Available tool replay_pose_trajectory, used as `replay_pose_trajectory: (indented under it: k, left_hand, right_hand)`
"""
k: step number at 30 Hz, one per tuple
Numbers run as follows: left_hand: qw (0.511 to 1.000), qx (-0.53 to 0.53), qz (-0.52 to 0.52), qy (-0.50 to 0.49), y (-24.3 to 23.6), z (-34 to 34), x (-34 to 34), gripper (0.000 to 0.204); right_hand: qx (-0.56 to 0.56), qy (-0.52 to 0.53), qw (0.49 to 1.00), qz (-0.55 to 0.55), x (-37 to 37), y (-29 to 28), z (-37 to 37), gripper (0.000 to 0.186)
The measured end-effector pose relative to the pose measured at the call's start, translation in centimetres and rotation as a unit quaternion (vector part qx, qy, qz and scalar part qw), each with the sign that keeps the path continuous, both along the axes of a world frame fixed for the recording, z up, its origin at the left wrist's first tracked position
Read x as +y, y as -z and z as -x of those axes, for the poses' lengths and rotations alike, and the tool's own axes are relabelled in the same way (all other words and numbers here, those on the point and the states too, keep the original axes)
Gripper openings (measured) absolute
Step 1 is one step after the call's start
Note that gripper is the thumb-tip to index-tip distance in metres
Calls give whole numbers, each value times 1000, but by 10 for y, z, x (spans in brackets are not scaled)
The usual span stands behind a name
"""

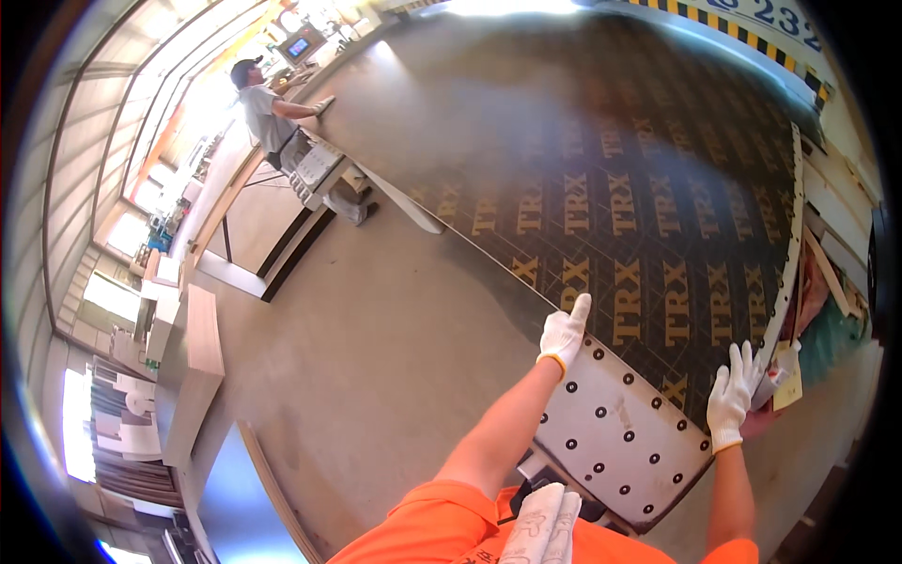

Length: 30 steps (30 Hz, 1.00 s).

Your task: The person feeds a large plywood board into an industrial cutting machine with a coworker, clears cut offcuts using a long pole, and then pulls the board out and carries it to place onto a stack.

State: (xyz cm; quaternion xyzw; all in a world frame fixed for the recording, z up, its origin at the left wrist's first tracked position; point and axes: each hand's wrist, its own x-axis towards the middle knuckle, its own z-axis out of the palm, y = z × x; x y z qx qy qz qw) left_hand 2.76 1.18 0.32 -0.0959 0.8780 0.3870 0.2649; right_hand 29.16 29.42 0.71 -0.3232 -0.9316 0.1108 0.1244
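Note:
A large dark panel with rows of yellow printed lettering stretches away in front of me. My left hand, in a white knit glove, is closed at the panel's near left edge, thumb lying over the top and fingers curled at the side. My right hand, gloved the same way, rests near the panel's near right corner with its fingers stretched out and apart. Between my hands, a pale support table dotted with black rollers juts out toward my body. The panel's underside is hidden.
At the far left a co-worker leans over the panel's edge, beside another roller table and a control screen. Stacked boards and a blue-white sheet stand at left. A perforated metal rail borders the panel's right side.

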Motion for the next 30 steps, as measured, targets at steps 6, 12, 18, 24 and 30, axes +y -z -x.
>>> replay_pose_trajectory:
  k: [6,12,18,24,30]
  left_hand:
    - [1000,-4,-2,-3,7,0,0,100]
    - [1000,9,-1,1,7,-1,-1,106]
    - [1000,-10,-7,0,6,-2,-1,103]
    - [1000,19,9,4,5,-1,1,103]
    - [1000,6,-6,-2,-1,-3,0,101]
  right_hand:
    - [-16,-6,1000,-5,-1,-4,-1,49]
    - [9,-6,1000,11,-4,-8,0,49]
    - [-2,-9,1000,4,-6,-11,0,51]
    - [-14,-3,1000,9,-5,-12,2,52]
    - [-25,-3,1000,11,-4,-10,1,54]
